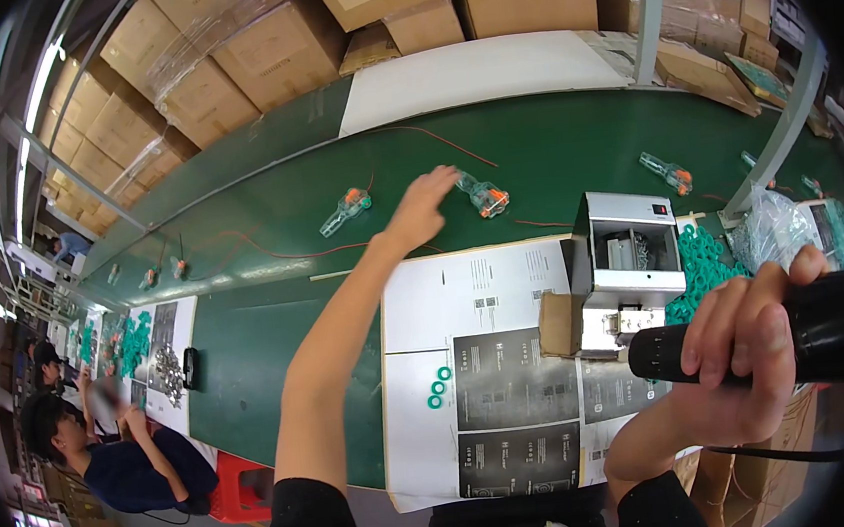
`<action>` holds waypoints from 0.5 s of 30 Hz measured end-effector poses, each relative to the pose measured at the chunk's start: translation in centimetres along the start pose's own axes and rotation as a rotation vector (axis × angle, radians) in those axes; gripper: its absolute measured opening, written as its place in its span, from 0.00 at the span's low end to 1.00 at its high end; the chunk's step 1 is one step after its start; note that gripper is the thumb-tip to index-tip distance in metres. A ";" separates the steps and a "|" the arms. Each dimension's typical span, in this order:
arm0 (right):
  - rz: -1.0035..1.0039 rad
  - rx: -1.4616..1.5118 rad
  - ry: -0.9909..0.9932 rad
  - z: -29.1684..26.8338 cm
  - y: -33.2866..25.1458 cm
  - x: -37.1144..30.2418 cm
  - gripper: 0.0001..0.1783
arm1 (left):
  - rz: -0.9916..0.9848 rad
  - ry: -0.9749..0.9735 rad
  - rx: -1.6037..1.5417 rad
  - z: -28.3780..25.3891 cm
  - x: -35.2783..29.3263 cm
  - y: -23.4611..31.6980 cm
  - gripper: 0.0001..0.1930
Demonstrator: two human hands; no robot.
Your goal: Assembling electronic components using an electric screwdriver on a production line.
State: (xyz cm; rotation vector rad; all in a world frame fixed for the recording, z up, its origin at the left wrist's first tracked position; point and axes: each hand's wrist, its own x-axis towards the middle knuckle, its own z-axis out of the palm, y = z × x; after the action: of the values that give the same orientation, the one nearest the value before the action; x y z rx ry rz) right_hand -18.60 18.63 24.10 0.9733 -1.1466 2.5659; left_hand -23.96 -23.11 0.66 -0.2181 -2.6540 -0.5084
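My left hand [420, 213] reaches over the green surface with its fingers stretched out, slightly blurred. Its fingertips are at the end of a clear plastic piece with an orange part [485, 198]; whether they touch it I cannot tell. In my right hand [751, 350] is a black electric screwdriver [656, 355], gripped round its body and pointing left. Beyond its tip stands a silver metal screw feeder [632, 255]. Several small green rings [436, 401] lie on the printed sheets [411, 310] before me, left of the dark panels.
Behind the screwdriver lies a pile of green rings [701, 264] beside a clear plastic bag [775, 223]. Other clear-and-orange pieces [345, 212] with red wires lie along the green surface [275, 191]. A grey post [782, 132] rises at right. A co-worker [123, 460] sits at far left.
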 end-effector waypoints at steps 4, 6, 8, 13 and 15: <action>-0.007 0.006 -0.026 -0.5 -0.1 -0.4 0.25 | -0.021 -0.109 0.157 3.0 2.2 0.3 0.30; -0.015 0.000 -0.030 -0.5 -0.1 -0.5 0.25 | -0.075 -0.220 0.263 1.8 2.1 0.6 0.26; -0.035 -0.001 -0.024 -0.7 -0.3 -0.4 0.24 | -0.124 -0.204 0.234 0.3 1.2 1.7 0.20; -0.152 -0.038 -0.007 0.2 -0.4 0.0 0.20 | -0.232 0.026 -0.162 -5.6 -9.2 11.6 0.16; -0.129 -0.050 0.026 0.2 -0.3 0.0 0.20 | -0.422 -0.109 -0.233 -7.1 -13.8 17.0 0.17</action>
State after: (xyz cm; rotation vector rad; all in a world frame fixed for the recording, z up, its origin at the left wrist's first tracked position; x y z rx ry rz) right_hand -18.36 18.72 24.38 0.9665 -1.0987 2.4302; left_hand -5.03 -11.16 5.98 0.2617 -2.7483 -0.9655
